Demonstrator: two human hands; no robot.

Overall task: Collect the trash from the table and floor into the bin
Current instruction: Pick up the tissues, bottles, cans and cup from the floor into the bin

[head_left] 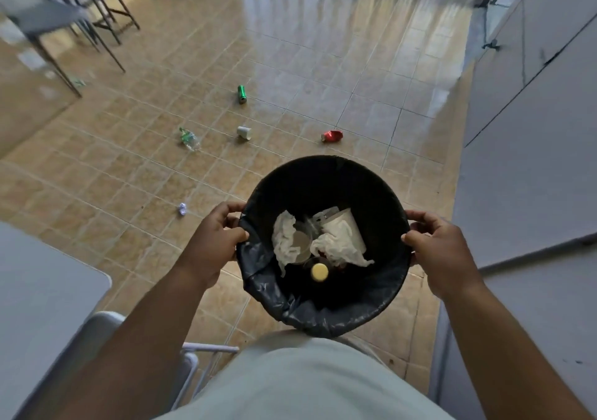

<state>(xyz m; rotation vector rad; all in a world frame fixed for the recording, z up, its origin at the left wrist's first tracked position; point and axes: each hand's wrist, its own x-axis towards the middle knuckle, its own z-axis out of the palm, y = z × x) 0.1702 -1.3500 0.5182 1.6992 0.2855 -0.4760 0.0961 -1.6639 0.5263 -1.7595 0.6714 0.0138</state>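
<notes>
1. The left hand and right hand each curl their grip round opposite rims of the bin, held above the floor.
2. Inside lie crumpled tissues, a white cup and a yellow cap.
3. On the floor: green can, red can, small cup, plastic bottle.

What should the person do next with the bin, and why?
Probably carry the bin forward and set it down by the small crumpled wad, the nearest litter. The left hand and right hand both grip its rim, so neither can pick anything up.
</notes>
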